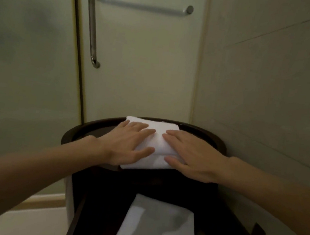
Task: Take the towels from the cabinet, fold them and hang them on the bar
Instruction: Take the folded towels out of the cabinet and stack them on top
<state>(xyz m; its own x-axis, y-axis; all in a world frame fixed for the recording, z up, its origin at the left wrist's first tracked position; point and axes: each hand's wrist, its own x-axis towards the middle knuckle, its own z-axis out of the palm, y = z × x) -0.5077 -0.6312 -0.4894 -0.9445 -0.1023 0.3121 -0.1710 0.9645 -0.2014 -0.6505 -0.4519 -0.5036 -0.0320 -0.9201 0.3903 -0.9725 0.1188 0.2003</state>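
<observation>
Fingers point(143, 130) of my left hand point(127, 143) and right hand point(190, 155) lie straight, slightly spread, pressing the folded towel point(159, 123) flat on the cabinet point(92, 128) top. I judge the fold is being smoothed; next I must lift it to the bar point(142, 6) above without unfolding it.

Seeing folded towel point(156, 136) flat on top of cabinet point(88, 130), centred, far edge at back rim, near edge at front lip. Left grip point(127, 145) flat on towel's left half, right grip point(190, 155) flat on its right half, fingertips facing each other, near but apart. Lower down and nearer, inside cabinet: second towel point(157, 225). Behind cabinet: door point(145, 69). On door, up high: bar point(142, 6) horizontal, with handle point(91, 28) vertical at bar's left end, running down. Left of door: glass panel point(26, 67). Right of cabinet, just beside: wall point(267, 80).
</observation>
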